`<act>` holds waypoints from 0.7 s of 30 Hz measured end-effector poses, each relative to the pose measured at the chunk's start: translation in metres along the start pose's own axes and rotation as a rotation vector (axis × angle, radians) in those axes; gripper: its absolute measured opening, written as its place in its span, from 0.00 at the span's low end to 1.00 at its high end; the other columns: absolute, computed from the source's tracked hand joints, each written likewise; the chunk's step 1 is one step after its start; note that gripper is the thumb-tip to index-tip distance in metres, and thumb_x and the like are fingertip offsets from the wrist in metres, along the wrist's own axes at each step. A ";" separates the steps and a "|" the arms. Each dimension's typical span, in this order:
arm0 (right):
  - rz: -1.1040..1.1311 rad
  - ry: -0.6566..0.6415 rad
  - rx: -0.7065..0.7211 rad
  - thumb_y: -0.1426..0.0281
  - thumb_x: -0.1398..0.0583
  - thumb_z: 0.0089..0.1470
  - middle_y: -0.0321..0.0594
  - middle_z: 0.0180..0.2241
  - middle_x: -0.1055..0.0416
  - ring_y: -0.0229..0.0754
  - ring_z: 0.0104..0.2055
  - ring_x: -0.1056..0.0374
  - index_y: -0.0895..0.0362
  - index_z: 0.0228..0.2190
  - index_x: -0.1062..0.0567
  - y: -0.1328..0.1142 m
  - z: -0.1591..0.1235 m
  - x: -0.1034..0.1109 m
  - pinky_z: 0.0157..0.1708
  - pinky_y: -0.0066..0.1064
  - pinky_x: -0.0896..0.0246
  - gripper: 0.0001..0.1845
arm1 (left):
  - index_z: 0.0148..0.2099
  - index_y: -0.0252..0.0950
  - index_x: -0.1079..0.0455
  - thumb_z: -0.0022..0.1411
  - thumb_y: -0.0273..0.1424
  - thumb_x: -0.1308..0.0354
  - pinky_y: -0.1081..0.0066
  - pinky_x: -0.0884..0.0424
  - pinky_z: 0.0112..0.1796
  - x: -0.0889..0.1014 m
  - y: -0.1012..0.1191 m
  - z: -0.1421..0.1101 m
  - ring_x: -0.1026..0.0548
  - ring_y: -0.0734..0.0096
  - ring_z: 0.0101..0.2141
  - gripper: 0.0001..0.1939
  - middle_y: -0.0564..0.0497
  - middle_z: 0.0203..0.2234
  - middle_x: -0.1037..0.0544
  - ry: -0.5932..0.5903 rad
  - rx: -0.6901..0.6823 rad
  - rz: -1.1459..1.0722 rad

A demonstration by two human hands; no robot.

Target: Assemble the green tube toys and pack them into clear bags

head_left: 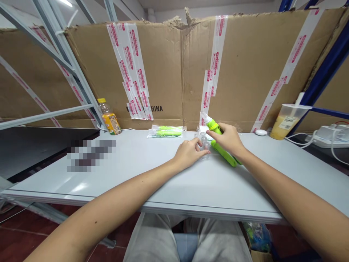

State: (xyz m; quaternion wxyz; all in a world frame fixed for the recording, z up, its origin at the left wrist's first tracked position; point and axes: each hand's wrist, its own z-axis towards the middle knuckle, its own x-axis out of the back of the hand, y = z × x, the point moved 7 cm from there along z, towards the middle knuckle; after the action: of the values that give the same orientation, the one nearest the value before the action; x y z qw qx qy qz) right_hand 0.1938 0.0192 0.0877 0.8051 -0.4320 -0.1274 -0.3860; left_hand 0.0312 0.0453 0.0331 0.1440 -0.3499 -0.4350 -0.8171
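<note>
Bare forearms [117, 198] stretch from the foreground across a white surface [201, 193], meeting right of its middle, nearer the far edge than the near one. The right hand [227, 137] grips a green tube [214, 126], thumb and fingers wrapped round it, its pale, clear end tilted up and to the left. Beside it, the left hand [188, 152] curls thumb and fingers at a cluster of small clear containers [206, 146] standing on the surface; whether it pinches one or merely steadies the group cannot be told. Good handling here likely means a light left-hand hold, low on the containers so none tips, and a firm grip on the tube's green body, with its clear end kept in sight. A second green piece [226, 156] lies just below the right hand, where a dropped wrist could nudge it.

Farther out, green items in a clear packet [169, 133] rest along the far edge. A yellow-capped bottle [110, 118] with an orange label stands by the far left corner; a straw-topped cup [285, 123] occupies the far right, its white sticker too small to read. On the cardboard [166, 62] behind, "CHINA" is legible, tape [137, 76] covering the letters before it; the tape's red print is unreadable.
</note>
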 end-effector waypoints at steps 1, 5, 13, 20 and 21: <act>-0.002 -0.002 0.001 0.57 0.38 0.50 0.29 0.18 0.45 0.35 0.24 0.49 0.54 0.19 0.41 0.000 0.000 0.000 0.26 0.30 0.58 0.21 | 0.37 0.40 0.33 0.53 0.50 0.33 0.70 0.37 0.31 0.001 0.001 0.000 0.26 0.67 0.28 0.21 0.55 0.26 0.21 0.004 -0.006 -0.002; -0.031 -0.007 0.011 0.56 0.37 0.50 0.29 0.18 0.44 0.35 0.24 0.49 0.54 0.19 0.40 0.001 0.000 -0.001 0.25 0.30 0.58 0.21 | 0.37 0.40 0.36 0.54 0.49 0.33 0.70 0.37 0.31 0.006 0.006 -0.003 0.28 0.70 0.26 0.21 0.58 0.23 0.25 0.048 -0.048 -0.009; -0.302 -0.062 0.266 0.61 0.41 0.53 0.34 0.21 0.37 0.38 0.23 0.46 0.53 0.23 0.42 -0.014 -0.004 -0.002 0.26 0.31 0.58 0.16 | 0.51 0.39 0.39 0.61 0.45 0.40 0.75 0.40 0.24 0.047 0.013 -0.006 0.36 0.81 0.20 0.22 0.58 0.28 0.31 0.288 -0.165 -0.318; -0.434 -0.209 0.446 0.62 0.43 0.55 0.40 0.27 0.30 0.41 0.27 0.39 0.54 0.26 0.37 -0.025 -0.011 -0.014 0.27 0.31 0.56 0.11 | 0.40 0.36 0.33 0.63 0.43 0.40 0.76 0.39 0.22 0.061 0.005 0.002 0.34 0.81 0.20 0.15 0.56 0.27 0.31 0.302 -0.204 -0.534; -0.438 -0.214 0.443 0.62 0.43 0.55 0.40 0.27 0.29 0.41 0.27 0.39 0.54 0.26 0.38 -0.023 -0.010 -0.014 0.28 0.31 0.56 0.11 | 0.38 0.36 0.33 0.63 0.43 0.40 0.76 0.39 0.21 0.064 0.003 0.003 0.34 0.81 0.20 0.15 0.56 0.25 0.31 0.324 -0.193 -0.550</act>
State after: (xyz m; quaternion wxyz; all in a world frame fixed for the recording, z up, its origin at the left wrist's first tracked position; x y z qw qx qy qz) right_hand 0.1662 0.0103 0.0878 0.7594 -0.2469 -0.3818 -0.4653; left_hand -0.0109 0.0502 0.0806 -0.0487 -0.0970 -0.4054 -0.9077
